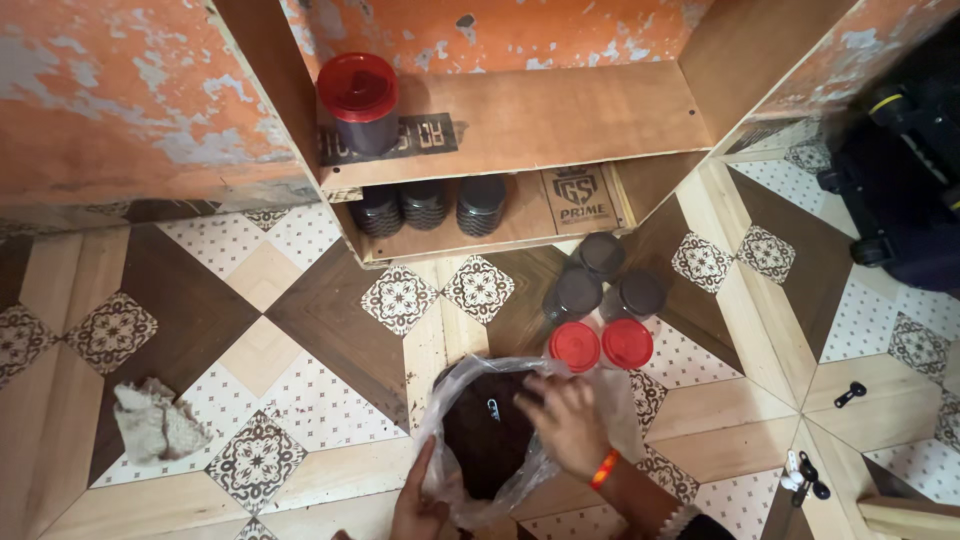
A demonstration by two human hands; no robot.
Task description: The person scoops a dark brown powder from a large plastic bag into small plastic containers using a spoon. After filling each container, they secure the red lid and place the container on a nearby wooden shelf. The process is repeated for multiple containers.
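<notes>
**Bag handling, floor beside shelf**

Wooden plywood shelf (pixel 520 120) is standing ahead. Clear crumpled plastic bag (pixel 480 430) of dark powder is lying on patterned floor. Left hand (pixel 418 505) is pinching its rim; right hand (pixel 565 420) is gripping the opposite edge. Keep mouth upward.

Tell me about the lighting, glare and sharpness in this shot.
Head view: soft, even indoor light, only faint shadows under the jars; mild glare on the clear plastic bag and red lids; wide-angle bending tilts the wooden shelf edges; both hands, left hand and right hand, slightly soft.
</notes>
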